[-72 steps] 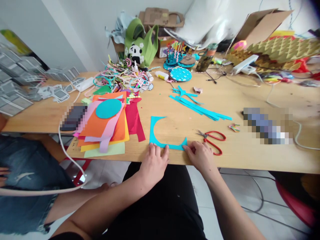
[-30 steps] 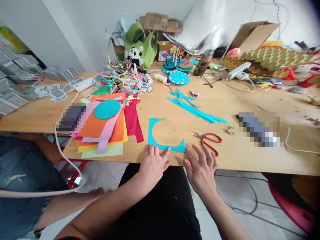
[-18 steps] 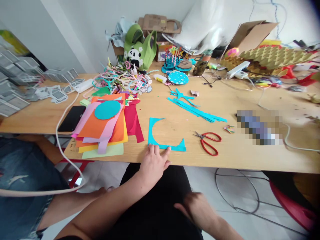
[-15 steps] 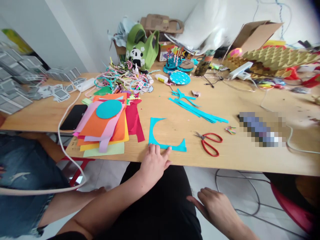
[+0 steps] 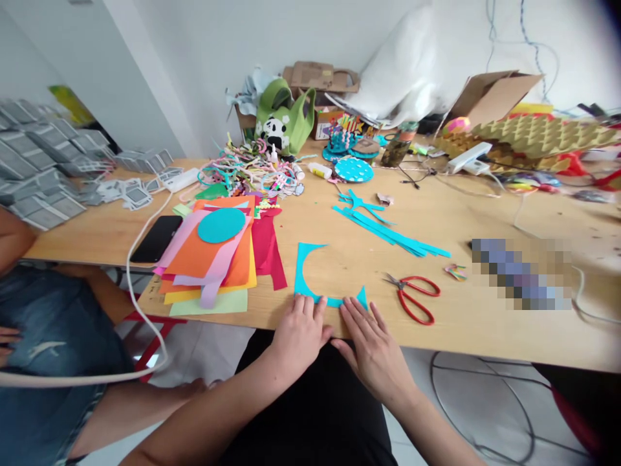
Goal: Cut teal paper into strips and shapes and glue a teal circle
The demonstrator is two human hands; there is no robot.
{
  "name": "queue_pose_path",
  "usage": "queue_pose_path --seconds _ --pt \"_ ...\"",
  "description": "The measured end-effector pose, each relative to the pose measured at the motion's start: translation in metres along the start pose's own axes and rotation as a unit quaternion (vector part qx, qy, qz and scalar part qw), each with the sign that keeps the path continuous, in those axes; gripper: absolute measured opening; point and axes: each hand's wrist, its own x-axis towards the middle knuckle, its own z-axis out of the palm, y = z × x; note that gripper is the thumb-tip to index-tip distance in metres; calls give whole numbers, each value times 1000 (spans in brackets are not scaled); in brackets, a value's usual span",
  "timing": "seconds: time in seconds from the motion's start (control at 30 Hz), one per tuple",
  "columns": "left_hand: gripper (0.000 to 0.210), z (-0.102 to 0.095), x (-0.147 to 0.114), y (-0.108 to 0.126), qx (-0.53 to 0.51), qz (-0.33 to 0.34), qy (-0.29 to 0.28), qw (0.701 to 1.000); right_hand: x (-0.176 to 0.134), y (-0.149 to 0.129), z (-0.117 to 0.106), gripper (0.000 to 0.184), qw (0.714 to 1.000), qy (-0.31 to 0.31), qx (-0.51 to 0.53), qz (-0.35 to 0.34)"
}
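Observation:
At the table's front edge lies a blue felt offcut point(image 5: 301, 275) with a large round piece cut out of it. My left hand point(image 5: 301, 330) rests its fingertips on the lower left edge of the offcut, fingers stretched. Flat on its lower right part, my right hand point(image 5: 371, 343) lies with fingers extended. Red-handled scissors point(image 5: 417, 294) sit to the right of the offcut, blades slightly apart. A blue felt circle point(image 5: 222, 225) tops a stack of coloured felt sheets point(image 5: 194, 259) on the left. Blue felt strips point(image 5: 388, 230) lie farther back.
Beside the stack are a black phone point(image 5: 158, 239) and a white cable point(image 5: 140, 304). Craft scraps point(image 5: 247, 168), a green panda bag point(image 5: 286, 120) and a dotted blue disc point(image 5: 354, 169) stand farther back. A person point(image 5: 48, 349) sits at the left.
My right hand has come up from beside my lap onto the felt offcut. The left hand stays on the felt. The view has tilted slightly upward.

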Motion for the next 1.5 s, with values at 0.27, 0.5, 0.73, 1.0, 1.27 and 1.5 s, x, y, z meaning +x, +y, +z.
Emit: queue_pose_path --seconds 0.27,0.5,0.73,1.0,1.27,1.5 --pt "50 8 -3 -13 -44 1 23 999 -3 2 2 62 1000 12 28 4" --pt "50 8 -3 -15 -50 6 19 999 -1 11 -5 46 983 24 172 63" --pt "35 -2 3 -18 -63 -4 11 998 7 29 -10 32 976 89 75 182" --pt "41 -3 7 -31 -154 -15 28 988 13 38 -9 14 979 87 119 139" --pt "62 -17 56 -73 -396 -45 60 915 38 51 -32 11 969 165 150 111" --pt "43 -38 103 -93 -660 -73 71 744 68 70 -45 27 910 -1 351 219"
